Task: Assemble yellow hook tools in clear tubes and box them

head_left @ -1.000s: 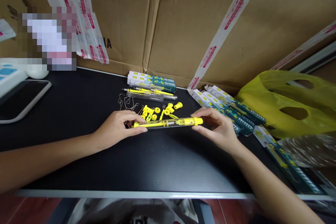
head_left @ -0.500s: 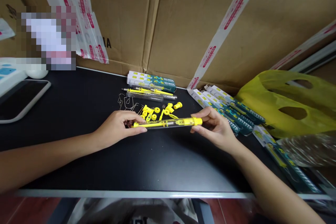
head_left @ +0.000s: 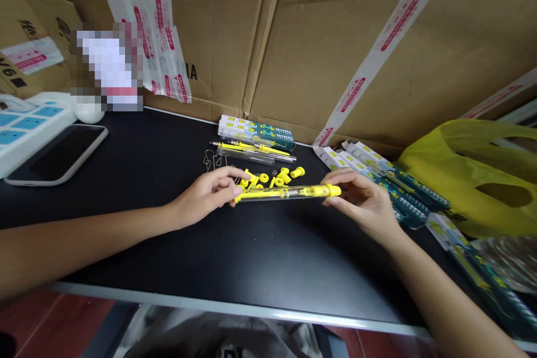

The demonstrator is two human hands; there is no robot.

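A clear tube with yellow ends and a yellow rod inside (head_left: 289, 193) is held level above the black table. My left hand (head_left: 212, 193) pinches its left end, fingertips at the yellow tip. At the other end, the fingers of my right hand (head_left: 363, 198) close on the yellow cap. Just behind the tube lie several small yellow plastic parts (head_left: 284, 175), partly hidden by it and my left fingers. Bent wire hooks (head_left: 216, 161) are beside them. Farther back, clear tubes and yellow rods (head_left: 254, 151) lie in front of a printed box (head_left: 255, 131).
Several printed boxes (head_left: 377, 170) lie at the right, near a yellow plastic bag (head_left: 461, 173). A phone (head_left: 62, 154) and a white power strip (head_left: 36, 123) are at the left. Cardboard boxes (head_left: 335, 28) stand behind the black table (head_left: 251, 257).
The view has shifted left, so things appear farther right. Both hands still hold the tube; my left fingers have moved slightly at its tip, and the tube has turned a little.
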